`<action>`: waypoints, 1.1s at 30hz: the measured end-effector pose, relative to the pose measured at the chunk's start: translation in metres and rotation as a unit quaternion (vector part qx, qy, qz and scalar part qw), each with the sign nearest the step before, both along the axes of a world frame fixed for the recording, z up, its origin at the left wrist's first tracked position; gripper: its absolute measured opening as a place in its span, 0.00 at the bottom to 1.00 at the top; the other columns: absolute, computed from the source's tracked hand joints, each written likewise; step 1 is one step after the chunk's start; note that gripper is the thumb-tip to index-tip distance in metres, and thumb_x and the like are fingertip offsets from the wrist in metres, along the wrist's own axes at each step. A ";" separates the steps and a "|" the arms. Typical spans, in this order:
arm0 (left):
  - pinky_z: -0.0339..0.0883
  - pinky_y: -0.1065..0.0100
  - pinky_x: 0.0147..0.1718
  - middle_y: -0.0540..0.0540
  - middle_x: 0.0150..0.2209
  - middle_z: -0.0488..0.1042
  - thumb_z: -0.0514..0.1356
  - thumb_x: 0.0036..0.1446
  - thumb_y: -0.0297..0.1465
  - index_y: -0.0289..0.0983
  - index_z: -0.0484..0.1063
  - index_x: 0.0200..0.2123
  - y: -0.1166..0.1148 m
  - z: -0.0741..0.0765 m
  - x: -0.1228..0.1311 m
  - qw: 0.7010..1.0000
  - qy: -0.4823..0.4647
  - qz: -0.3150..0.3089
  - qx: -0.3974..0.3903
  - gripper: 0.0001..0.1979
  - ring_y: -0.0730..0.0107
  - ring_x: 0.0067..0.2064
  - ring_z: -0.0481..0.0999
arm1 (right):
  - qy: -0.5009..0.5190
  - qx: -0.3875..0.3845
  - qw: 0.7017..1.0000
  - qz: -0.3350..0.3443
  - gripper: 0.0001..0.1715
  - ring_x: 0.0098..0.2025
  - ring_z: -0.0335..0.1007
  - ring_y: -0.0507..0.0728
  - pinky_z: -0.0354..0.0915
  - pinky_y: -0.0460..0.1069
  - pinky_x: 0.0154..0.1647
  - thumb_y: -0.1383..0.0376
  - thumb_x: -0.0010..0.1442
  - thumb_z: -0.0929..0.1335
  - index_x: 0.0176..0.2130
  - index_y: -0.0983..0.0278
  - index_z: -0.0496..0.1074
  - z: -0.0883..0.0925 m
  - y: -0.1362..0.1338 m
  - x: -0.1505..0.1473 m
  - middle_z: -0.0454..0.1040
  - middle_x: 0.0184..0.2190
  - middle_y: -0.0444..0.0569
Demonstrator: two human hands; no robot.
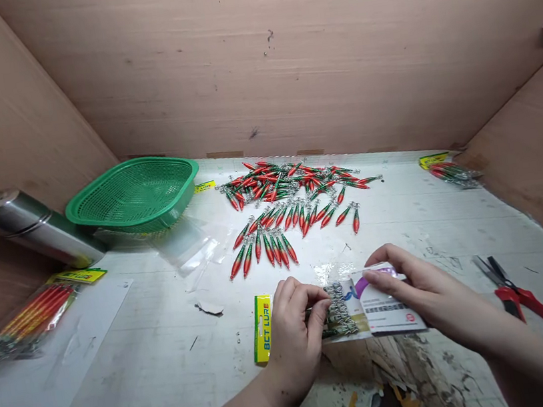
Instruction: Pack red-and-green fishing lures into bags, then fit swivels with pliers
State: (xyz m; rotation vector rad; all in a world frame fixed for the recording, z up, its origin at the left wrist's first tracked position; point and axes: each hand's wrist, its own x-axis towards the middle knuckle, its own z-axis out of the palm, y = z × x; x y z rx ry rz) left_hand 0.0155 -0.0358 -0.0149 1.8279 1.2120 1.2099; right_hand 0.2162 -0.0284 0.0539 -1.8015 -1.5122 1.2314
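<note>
My left hand [294,331] is closed around a clear plastic packet [340,312] with a yellow header card [263,329] that reads "BCT LURE". Metal hooks of lures show inside the packet between my hands. My right hand [416,294] pinches a white and purple printed card [389,305] at the packet's right end. Just beyond my hands, a heap of red and green fishing lures [291,197] lies on the white table [171,352], the nearest ones lined up in a row.
A green plastic basket [136,195] stands at the back left, with empty clear bags [191,248] before it. A metal cylinder [26,224] and a filled lure packet [35,317] lie far left. Another filled packet [449,170] lies back right. Red-handled scissors [528,302] rest at the right. Wooden walls enclose the table.
</note>
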 end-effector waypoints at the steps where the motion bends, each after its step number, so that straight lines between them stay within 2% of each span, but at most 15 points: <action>1: 0.65 0.66 0.34 0.47 0.30 0.70 0.56 0.62 0.25 0.39 0.71 0.32 0.001 -0.001 0.000 1.000 0.003 0.000 -0.002 0.07 0.64 0.35 0.70 | 0.007 0.000 1.000 -0.015 0.30 0.21 0.60 0.52 0.56 0.46 0.18 0.36 0.51 0.67 0.34 0.58 0.69 0.001 -0.001 0.007 0.67 0.20 0.42; 5: 0.65 0.65 0.34 0.47 0.30 0.71 0.55 0.62 0.24 0.39 0.70 0.31 0.004 -0.007 0.001 1.000 0.025 -0.004 -0.003 0.08 0.63 0.35 0.70 | 0.005 0.013 0.997 -0.074 0.32 0.20 0.58 0.52 0.56 0.46 0.18 0.35 0.46 0.70 0.32 0.59 0.72 -0.005 0.001 0.046 0.67 0.20 0.43; 8: 0.65 0.64 0.35 0.47 0.30 0.71 0.55 0.61 0.23 0.39 0.70 0.31 0.007 -0.013 0.002 0.998 0.057 -0.017 0.003 0.08 0.62 0.36 0.70 | -0.049 0.035 0.994 -0.091 0.31 0.22 0.64 0.55 0.61 0.48 0.20 0.36 0.45 0.69 0.31 0.60 0.74 -0.029 0.005 0.074 0.71 0.21 0.46; 11: 0.65 0.63 0.35 0.46 0.31 0.72 0.55 0.61 0.23 0.39 0.71 0.32 0.009 -0.020 0.004 0.996 0.087 -0.032 0.007 0.08 0.62 0.37 0.70 | -0.107 0.083 0.985 -0.109 0.26 0.28 0.68 0.60 0.66 0.52 0.25 0.41 0.45 0.70 0.29 0.60 0.74 -0.053 0.007 0.083 0.73 0.24 0.49; 14: 0.65 0.63 0.35 0.46 0.31 0.72 0.55 0.60 0.23 0.39 0.71 0.32 0.009 -0.023 0.006 0.994 0.101 -0.042 0.009 0.08 0.61 0.37 0.70 | -0.122 0.137 0.974 -0.130 0.21 0.36 0.69 0.63 0.67 0.55 0.34 0.45 0.51 0.70 0.33 0.59 0.74 -0.063 0.000 0.065 0.74 0.32 0.53; 16: 0.66 0.62 0.35 0.46 0.31 0.72 0.56 0.61 0.23 0.39 0.72 0.32 0.009 -0.024 0.006 0.993 0.106 -0.047 0.007 0.08 0.61 0.37 0.71 | -0.096 0.160 0.979 -0.081 0.15 0.36 0.70 0.61 0.68 0.54 0.37 0.49 0.57 0.68 0.33 0.58 0.74 -0.063 -0.006 0.040 0.75 0.34 0.51; 18: 0.66 0.62 0.35 0.46 0.31 0.72 0.56 0.61 0.24 0.39 0.72 0.32 0.010 -0.024 0.006 0.993 0.108 -0.053 0.007 0.08 0.60 0.37 0.71 | -0.055 0.170 0.983 0.030 0.11 0.34 0.71 0.59 0.67 0.53 0.36 0.55 0.61 0.67 0.34 0.58 0.74 -0.063 -0.009 0.014 0.75 0.32 0.49; 19: 0.66 0.62 0.35 0.46 0.31 0.72 0.56 0.61 0.24 0.39 0.72 0.32 0.010 -0.024 0.006 0.992 0.110 -0.056 0.009 0.08 0.60 0.37 0.71 | -0.055 0.177 0.981 0.052 0.10 0.32 0.71 0.58 0.67 0.53 0.34 0.57 0.62 0.66 0.33 0.59 0.73 -0.064 -0.009 0.003 0.75 0.31 0.49; 22: 0.66 0.63 0.35 0.46 0.31 0.71 0.55 0.61 0.23 0.39 0.72 0.33 0.010 -0.025 0.005 0.991 0.115 -0.064 0.026 0.08 0.61 0.36 0.71 | -0.061 0.180 0.980 0.053 0.07 0.27 0.68 0.55 0.64 0.50 0.29 0.63 0.60 0.66 0.31 0.61 0.71 -0.070 -0.005 -0.017 0.74 0.29 0.47; 29: 0.66 0.65 0.35 0.46 0.33 0.72 0.54 0.62 0.22 0.39 0.70 0.33 0.009 -0.027 0.006 0.992 0.105 -0.057 0.036 0.08 0.63 0.37 0.71 | -0.041 0.163 0.984 0.061 0.02 0.23 0.63 0.51 0.59 0.47 0.24 0.67 0.55 0.66 0.29 0.61 0.68 -0.078 -0.001 -0.014 0.69 0.25 0.42; 33: 0.66 0.67 0.34 0.47 0.32 0.72 0.54 0.63 0.22 0.39 0.69 0.34 0.009 -0.026 0.006 0.994 0.084 -0.051 0.040 0.08 0.64 0.36 0.71 | -0.022 0.146 0.987 0.067 0.01 0.25 0.65 0.51 0.62 0.46 0.25 0.66 0.55 0.65 0.30 0.61 0.67 -0.078 -0.002 -0.008 0.70 0.25 0.43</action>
